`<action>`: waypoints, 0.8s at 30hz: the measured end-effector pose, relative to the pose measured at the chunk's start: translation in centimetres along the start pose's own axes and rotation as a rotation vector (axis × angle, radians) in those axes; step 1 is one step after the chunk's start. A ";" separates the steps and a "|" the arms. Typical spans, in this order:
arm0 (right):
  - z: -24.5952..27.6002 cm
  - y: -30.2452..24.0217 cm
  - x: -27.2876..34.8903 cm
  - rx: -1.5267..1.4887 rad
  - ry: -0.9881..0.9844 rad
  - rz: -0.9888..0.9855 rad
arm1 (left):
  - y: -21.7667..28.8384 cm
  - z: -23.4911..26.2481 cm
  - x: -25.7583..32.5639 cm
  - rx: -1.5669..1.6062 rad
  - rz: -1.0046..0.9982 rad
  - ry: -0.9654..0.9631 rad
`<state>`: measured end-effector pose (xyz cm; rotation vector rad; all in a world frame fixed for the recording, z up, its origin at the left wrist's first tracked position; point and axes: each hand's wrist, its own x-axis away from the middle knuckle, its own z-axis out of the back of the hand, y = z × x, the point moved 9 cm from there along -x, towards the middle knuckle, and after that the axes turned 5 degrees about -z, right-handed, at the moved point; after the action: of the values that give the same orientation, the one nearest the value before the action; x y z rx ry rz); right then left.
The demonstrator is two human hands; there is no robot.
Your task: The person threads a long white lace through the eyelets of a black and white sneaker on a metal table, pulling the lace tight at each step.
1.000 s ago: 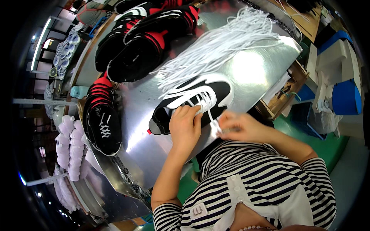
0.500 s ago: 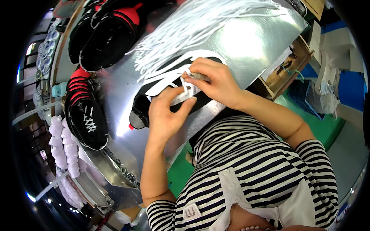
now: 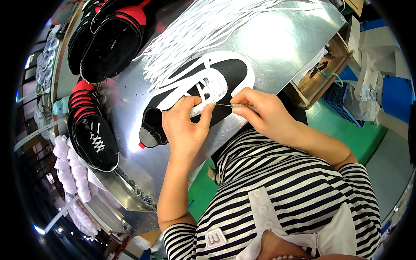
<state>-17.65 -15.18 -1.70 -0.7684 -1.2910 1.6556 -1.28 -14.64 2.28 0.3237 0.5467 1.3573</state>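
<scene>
A black shoe upper (image 3: 234, 73) with white trim and a red tab lies on the metal table before me. White lace (image 3: 216, 89) loops over its eyelet opening. My left hand (image 3: 183, 125) grips the edge of the upper beside the opening, thumb and forefinger pinching near the lace; the fingertips are partly hidden. My right hand (image 3: 266, 113) is closed around the handle of a thin awl-like tool (image 3: 246, 107). The tool's fine metal shaft points left and reaches the upper's edge by my left thumb. Its very tip is too small to make out.
A bundle of white laces (image 3: 190, 34) spreads over the far side of the metal table (image 3: 277, 47). Black and red shoe uppers (image 3: 95, 130) are stacked at the left. An open wooden drawer (image 3: 320, 80) with tools juts out at the right, near a blue crate (image 3: 340, 104).
My right hand has moved right and toward me, bringing the tool from above the opening to the upper's near edge. The lace loop now stands wider. My left hand keeps its hold.
</scene>
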 end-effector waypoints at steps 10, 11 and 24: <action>-0.3 0.7 0.1 -0.154 0.007 -0.042 | 0.6 0.1 0.3 0.040 -0.062 0.041; -0.3 0.5 0.0 -0.163 0.013 -0.026 | 0.6 0.1 0.3 0.044 -0.064 0.043; -1.4 0.5 -0.7 0.110 -0.166 -0.074 | 3.2 0.4 3.0 -0.134 -0.245 0.115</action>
<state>-16.22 -15.30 -2.58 -0.5204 -1.3131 1.7435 -3.36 -11.05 3.67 0.0667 0.5683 1.1726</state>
